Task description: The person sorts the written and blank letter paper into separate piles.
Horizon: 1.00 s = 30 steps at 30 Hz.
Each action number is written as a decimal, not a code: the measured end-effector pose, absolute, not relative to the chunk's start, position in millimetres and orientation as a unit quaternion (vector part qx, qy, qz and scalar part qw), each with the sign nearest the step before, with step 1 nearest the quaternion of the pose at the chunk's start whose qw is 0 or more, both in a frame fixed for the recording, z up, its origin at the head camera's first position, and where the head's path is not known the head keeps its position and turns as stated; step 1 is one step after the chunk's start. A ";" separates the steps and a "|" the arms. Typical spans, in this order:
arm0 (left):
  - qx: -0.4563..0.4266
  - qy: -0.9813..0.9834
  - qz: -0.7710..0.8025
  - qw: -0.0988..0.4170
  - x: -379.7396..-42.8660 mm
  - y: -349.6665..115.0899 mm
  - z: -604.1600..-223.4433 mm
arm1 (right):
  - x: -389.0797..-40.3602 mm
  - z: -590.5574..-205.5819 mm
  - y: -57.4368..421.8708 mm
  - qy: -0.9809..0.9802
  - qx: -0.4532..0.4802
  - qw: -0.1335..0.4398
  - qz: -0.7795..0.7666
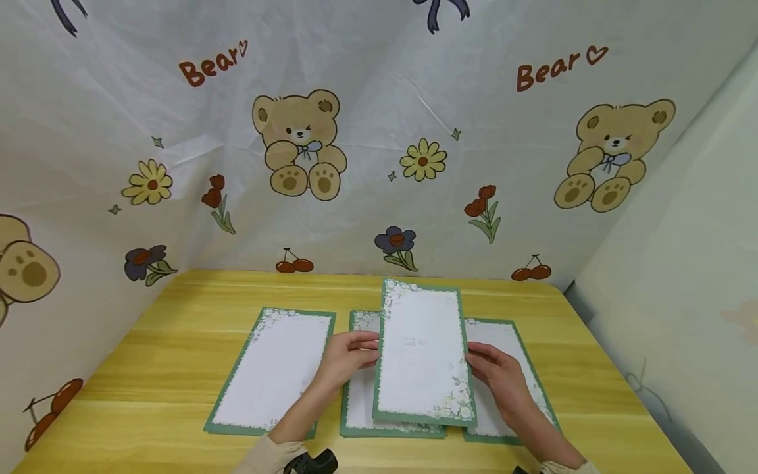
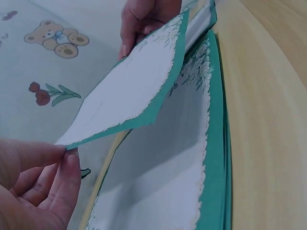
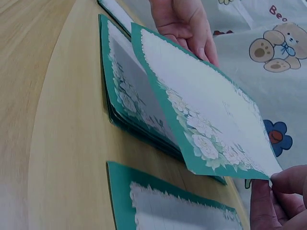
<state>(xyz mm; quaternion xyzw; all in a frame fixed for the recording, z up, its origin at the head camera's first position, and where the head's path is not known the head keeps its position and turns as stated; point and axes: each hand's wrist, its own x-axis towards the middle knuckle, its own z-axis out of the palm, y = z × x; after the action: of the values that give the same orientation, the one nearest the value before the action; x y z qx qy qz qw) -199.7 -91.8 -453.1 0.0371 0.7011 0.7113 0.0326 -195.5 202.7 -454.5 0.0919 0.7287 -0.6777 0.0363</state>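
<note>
A white sheet of card (image 1: 423, 382) with a green border and flowered corners is raised over the table, faint writing at its middle. My left hand (image 1: 345, 361) pinches its left edge between thumb and fingers, and my right hand (image 1: 505, 380) pinches the right edge. In the left wrist view the raised card (image 2: 129, 81) tilts above a stack of matching cards (image 2: 158, 187), apart from it over the part that shows. The head view has this middle stack (image 1: 361, 411) partly hidden under the raised card.
More green-bordered cards (image 1: 272, 375) lie to the left, partly behind my left forearm. Others (image 1: 500, 331) lie to the right, beneath my right hand. All are on a yellow wood-grain table (image 1: 177, 342). A bear-printed cloth (image 1: 367, 118) hangs behind the table's back edge.
</note>
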 end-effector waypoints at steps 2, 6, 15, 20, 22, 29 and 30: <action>0.039 0.699 0.713 0.039 -202.3 -86.1 -453.0 | -195.2 -455.6 208.5 0.727 0.098 0.038 -0.679; 0.045 0.694 0.717 0.051 -206.3 -75.2 -452.6 | -195.0 -457.3 220.5 0.726 0.110 0.038 -0.678; 0.047 0.686 0.722 0.077 -209.0 -56.1 -455.0 | -191.8 -456.7 243.0 0.743 0.120 0.047 -0.656; 0.058 0.678 0.727 0.086 -210.1 -42.0 -457.7 | -186.5 -453.6 256.0 0.748 0.124 0.045 -0.650; 0.060 0.675 0.730 0.091 -211.1 -36.7 -458.5 | -185.2 -452.7 260.4 0.749 0.126 0.045 -0.649; 0.065 0.678 0.726 0.098 -215.4 -17.1 -461.0 | -179.9 -451.7 277.9 0.757 0.133 0.042 -0.639; 0.067 0.679 0.724 0.100 -215.7 -13.9 -461.4 | -178.4 -451.6 281.0 0.759 0.134 0.040 -0.637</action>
<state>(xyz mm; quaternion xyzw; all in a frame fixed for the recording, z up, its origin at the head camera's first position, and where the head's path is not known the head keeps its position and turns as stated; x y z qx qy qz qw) -215.7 -13.9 -461.4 0.0667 0.6789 0.7243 0.1003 -178.4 281.0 -451.6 0.1335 0.7585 -0.6366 0.0396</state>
